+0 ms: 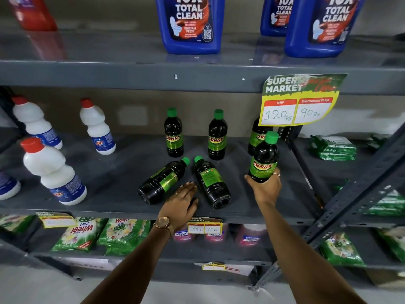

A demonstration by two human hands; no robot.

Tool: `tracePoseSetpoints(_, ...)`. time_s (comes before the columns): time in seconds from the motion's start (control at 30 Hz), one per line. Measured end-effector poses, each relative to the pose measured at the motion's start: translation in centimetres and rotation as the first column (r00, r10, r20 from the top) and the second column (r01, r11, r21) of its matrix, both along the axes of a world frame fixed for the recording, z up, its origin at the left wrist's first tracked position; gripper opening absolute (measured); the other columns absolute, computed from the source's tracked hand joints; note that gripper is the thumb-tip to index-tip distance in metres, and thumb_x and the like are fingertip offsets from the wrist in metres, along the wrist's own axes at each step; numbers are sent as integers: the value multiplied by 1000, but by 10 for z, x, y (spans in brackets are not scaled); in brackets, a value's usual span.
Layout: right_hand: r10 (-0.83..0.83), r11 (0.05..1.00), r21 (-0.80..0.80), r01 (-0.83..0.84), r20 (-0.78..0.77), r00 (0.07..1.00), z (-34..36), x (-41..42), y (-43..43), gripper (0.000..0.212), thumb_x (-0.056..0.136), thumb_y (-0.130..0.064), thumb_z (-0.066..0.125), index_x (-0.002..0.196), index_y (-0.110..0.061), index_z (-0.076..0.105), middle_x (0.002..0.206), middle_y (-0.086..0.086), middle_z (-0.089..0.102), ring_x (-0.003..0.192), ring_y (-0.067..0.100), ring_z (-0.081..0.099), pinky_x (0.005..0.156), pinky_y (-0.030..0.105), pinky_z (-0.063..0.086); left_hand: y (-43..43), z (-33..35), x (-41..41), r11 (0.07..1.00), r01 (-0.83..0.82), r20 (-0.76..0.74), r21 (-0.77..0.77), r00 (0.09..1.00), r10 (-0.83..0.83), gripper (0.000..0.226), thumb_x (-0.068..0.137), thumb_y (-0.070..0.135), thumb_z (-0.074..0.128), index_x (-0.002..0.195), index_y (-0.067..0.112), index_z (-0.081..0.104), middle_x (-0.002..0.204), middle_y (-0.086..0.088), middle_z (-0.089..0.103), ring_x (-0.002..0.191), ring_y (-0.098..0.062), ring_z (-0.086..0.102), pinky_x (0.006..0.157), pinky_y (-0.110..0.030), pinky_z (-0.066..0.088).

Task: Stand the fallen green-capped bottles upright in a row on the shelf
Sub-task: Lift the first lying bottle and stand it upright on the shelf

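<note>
The right hand (266,189) grasps one green-capped bottle (264,159) upright above the shelf (109,183), beside three standing ones. Two fallen bottles (163,181) lie between; the left hand (180,201), released, rests flat there. Next: set it down in line.

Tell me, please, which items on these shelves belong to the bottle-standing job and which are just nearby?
Job: held bottle in right hand; two fallen bottles; three upright bottles; left hand.

Bystanders: white bottles; blue cleaner jugs; price sign; green packets.
</note>
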State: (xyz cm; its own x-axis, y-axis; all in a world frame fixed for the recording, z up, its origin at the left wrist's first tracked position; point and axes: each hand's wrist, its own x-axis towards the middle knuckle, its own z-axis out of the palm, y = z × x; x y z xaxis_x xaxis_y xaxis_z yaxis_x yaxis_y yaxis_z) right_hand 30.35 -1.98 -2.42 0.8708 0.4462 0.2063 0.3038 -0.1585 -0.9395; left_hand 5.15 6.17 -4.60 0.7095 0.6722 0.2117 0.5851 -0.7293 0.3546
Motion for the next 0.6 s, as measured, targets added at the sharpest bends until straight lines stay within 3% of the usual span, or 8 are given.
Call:
tracePoseSetpoints(0.2, 16, 998, -58, -14, 28, 999, -3, -10, -35, 71, 60, -18, 89, 120, -6, 52, 109, 10, 64, 98, 21, 59, 85, 24, 43, -2, 0, 1, 999, -2, -10, 32, 1000, 3, 63, 88, 48, 20, 138, 12, 34, 147, -8, 35, 137, -21, 26, 110, -31, 15)
tracePoseSetpoints(0.33, -24, 998, -56, 28, 58, 998, -11, -27, -70, 66, 57, -18, 90, 113, -6, 58, 99, 6, 66, 90, 19, 61, 79, 24, 45, 0, -4, 2, 999, -13, -50, 52, 999, 16, 61, 89, 46, 21, 137, 12, 36, 145, -9, 39, 135, -24, 31, 109, -34, 21)
tracePoseSetpoints(0.5, -14, 999, -33, 15, 23, 1000, -24, -38, -88, 73, 59, -24, 90, 120, -8, 53, 108, 9, 66, 94, 20, 63, 79, 17, 45, -1, -6, 3, 997, -29, -78, 66, 996, 34, 58, 90, 43, 23, 135, 10, 38, 143, -12, 42, 133, -27, 35, 108, -37, 23)
tracePoseSetpoints(0.6, -5, 999, -41, 6, 19, 1000, -27, -38, -88, 81, 59, -28, 90, 126, -7, 50, 114, 10, 65, 101, 22, 62, 87, 25, 48, -1, -6, 3, 998, -34, -81, 57, 996, 38, 59, 90, 43, 22, 136, 10, 37, 144, -13, 40, 134, -27, 33, 109, -36, 23)
